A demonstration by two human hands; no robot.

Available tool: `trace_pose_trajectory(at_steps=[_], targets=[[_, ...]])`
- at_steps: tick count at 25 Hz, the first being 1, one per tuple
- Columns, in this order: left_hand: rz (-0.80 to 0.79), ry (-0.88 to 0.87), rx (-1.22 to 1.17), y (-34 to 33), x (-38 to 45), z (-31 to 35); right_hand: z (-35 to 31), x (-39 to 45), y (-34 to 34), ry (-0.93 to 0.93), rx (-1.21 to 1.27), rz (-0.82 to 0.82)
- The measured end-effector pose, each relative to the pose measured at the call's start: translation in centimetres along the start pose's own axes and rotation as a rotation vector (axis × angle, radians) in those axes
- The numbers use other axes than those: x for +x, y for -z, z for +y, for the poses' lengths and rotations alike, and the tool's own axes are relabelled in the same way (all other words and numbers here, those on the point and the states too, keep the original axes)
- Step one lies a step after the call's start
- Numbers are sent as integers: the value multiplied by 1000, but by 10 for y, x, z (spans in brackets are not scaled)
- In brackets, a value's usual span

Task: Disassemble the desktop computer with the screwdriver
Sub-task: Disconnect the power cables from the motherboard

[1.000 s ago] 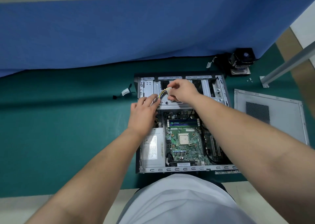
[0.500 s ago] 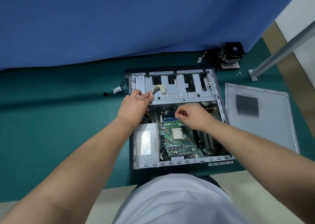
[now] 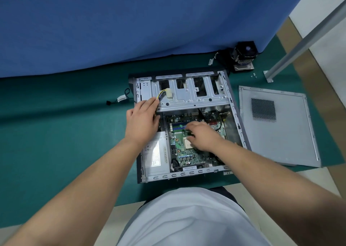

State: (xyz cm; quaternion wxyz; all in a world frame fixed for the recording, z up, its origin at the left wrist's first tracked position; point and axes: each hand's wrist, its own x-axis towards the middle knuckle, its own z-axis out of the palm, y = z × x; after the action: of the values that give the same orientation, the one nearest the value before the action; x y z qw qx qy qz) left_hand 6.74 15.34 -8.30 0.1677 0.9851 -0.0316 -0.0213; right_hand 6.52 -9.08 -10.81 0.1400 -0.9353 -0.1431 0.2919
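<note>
The open desktop case (image 3: 187, 175) lies on its side on the green mat, with the motherboard (image 3: 187, 155), bare CPU (image 3: 187, 143) and grey power supply (image 3: 155, 156) showing. My left hand (image 3: 142, 118) rests flat on the case's left edge by the drive cage (image 3: 196, 96), fingers straight over a yellow-and-black wire bundle ending in a white connector (image 3: 169, 93). My right hand (image 3: 203, 136) reaches down onto the motherboard; its bent fingertips are at the blue memory slots (image 3: 177, 127). Whether it pinches anything is hidden. No screwdriver is in view.
The removed side panel (image 3: 277, 133) lies right of the case. A black CPU cooler (image 3: 243, 57) and loose screws (image 3: 253, 75) sit at the back right near a metal post (image 3: 299, 38). A loose cable (image 3: 121, 98) lies left of the case. A blue curtain (image 3: 131, 25) hangs behind.
My right hand let go of the white connector on the drive cage and moved down onto the motherboard by the memory slots. My left hand stayed at the case's left edge.
</note>
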Motion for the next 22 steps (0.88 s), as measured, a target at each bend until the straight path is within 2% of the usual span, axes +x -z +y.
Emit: trace_pose_trajectory(at_steps=[5,13,16,22], targets=[[73,69,36,-10,-12,17,20,-36,24,1,86,330],[59,76,155,-16,-13,20,38,-38,81,-118,398,588],[52,84,183,-17,-14,21,41,-24,94,-218,357,628],[67,90,178,-19,-13,22,39,-10,96,-293,155,562]])
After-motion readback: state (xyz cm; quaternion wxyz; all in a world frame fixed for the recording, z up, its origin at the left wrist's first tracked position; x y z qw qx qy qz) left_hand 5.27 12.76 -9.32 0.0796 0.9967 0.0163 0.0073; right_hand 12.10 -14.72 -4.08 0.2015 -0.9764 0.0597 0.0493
